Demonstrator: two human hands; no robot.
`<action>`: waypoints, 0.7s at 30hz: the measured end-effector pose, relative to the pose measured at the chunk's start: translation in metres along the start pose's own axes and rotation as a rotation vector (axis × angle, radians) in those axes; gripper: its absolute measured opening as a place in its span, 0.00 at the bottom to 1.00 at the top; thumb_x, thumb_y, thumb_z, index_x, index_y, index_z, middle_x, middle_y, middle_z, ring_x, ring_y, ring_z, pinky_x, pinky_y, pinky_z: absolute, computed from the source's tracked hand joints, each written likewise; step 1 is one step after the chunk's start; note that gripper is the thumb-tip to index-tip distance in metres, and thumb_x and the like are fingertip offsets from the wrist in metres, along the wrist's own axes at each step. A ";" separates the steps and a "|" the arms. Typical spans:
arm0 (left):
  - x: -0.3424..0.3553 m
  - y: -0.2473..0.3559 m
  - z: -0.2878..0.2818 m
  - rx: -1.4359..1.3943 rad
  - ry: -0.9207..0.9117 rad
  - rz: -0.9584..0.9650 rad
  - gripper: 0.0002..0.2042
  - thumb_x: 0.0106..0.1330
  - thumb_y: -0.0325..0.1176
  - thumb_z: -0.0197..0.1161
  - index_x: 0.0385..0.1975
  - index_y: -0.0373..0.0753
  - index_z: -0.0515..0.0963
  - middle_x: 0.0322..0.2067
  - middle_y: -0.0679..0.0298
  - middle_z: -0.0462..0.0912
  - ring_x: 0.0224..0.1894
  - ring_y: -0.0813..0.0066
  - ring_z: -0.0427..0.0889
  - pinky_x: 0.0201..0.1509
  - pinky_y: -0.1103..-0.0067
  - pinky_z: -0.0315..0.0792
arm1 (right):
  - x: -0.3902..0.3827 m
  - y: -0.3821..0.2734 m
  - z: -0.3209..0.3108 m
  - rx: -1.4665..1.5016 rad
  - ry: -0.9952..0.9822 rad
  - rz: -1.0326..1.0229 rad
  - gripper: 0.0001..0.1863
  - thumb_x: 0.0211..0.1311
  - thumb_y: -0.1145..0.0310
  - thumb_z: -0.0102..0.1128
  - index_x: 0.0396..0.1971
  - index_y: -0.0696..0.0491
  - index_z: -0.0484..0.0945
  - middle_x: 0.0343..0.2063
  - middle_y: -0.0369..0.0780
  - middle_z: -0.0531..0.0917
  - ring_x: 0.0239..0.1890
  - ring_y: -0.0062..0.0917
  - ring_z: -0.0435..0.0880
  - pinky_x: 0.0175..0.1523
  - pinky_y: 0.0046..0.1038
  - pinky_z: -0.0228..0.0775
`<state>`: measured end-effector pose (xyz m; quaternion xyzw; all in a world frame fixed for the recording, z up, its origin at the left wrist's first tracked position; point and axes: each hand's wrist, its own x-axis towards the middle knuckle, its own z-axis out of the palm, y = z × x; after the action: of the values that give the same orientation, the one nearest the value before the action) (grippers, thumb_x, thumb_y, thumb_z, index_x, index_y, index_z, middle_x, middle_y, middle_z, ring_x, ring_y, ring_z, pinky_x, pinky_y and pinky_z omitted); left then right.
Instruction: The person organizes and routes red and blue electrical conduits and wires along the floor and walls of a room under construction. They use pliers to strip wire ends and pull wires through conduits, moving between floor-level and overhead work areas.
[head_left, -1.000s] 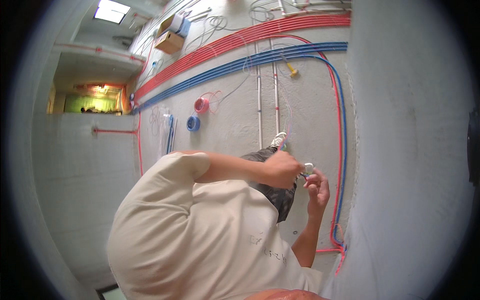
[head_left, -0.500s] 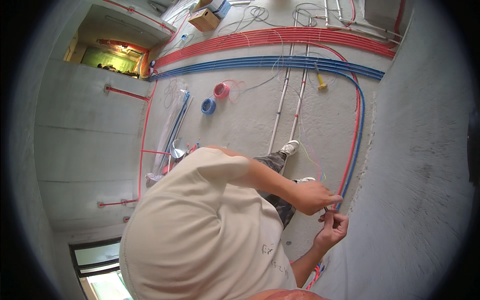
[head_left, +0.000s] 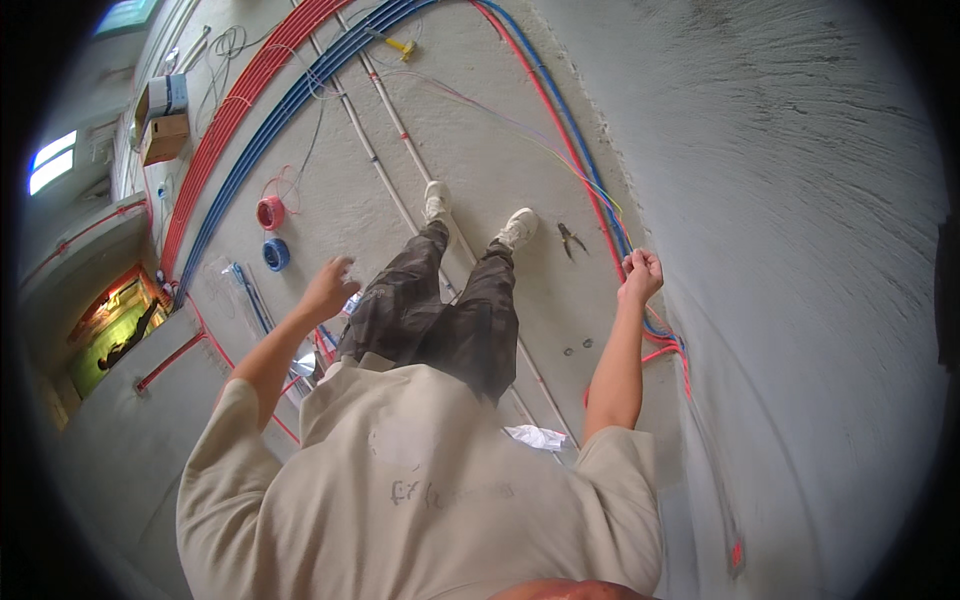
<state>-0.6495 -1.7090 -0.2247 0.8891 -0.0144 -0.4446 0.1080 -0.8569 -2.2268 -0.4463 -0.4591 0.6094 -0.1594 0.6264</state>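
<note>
My right hand is raised at the right, over the red and blue conduits by the wall. Its fingers are pinched on the ends of several thin coloured wires, which trail back across the floor. The wire tips are hidden by the fingers. My left hand is held out to the left, beside my trouser leg, with its fingers loosely apart and nothing seen in it. On the floor between my right shoe and the conduits lies a pair of pliers, its handles spread.
Red conduits and blue conduits curve over the floor. White pipes run between my feet. A red wire coil, blue wire coil, yellow-headed hammer and cardboard box lie farther off. A rough wall rises right.
My hands were together by the conduits; now the left has swung away to the left, while the right stays by the conduits. The view has turned, and pliers now show on the floor.
</note>
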 end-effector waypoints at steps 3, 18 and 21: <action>-0.040 -0.074 -0.023 0.097 -0.060 -0.137 0.22 0.60 0.34 0.69 0.52 0.32 0.77 0.37 0.49 0.84 0.43 0.50 0.85 0.48 0.66 0.78 | 0.040 0.044 -0.005 -0.020 -0.015 0.059 0.03 0.65 0.80 0.62 0.36 0.58 0.77 0.26 0.36 0.81 0.24 0.17 0.78 0.29 0.19 0.74; -0.160 -0.241 0.047 -0.716 0.141 -0.566 0.12 0.63 0.34 0.67 0.37 0.30 0.82 0.27 0.57 0.84 0.28 0.72 0.83 0.33 0.74 0.76 | 0.032 0.174 -0.032 -0.808 -0.312 0.399 0.16 0.67 0.61 0.61 0.42 0.61 0.81 0.34 0.42 0.84 0.28 0.30 0.83 0.30 0.33 0.72; -0.163 -0.288 0.079 -0.665 0.113 -0.515 0.13 0.65 0.32 0.66 0.44 0.30 0.82 0.31 0.60 0.84 0.28 0.75 0.82 0.33 0.76 0.76 | -0.124 0.096 0.145 -0.663 -0.638 0.341 0.16 0.70 0.70 0.55 0.55 0.57 0.76 0.31 0.36 0.77 0.26 0.19 0.74 0.28 0.23 0.66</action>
<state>-0.8312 -1.4221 -0.2013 0.8033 0.3586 -0.3879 0.2750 -0.7849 -2.0267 -0.4678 -0.5533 0.4717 0.2967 0.6192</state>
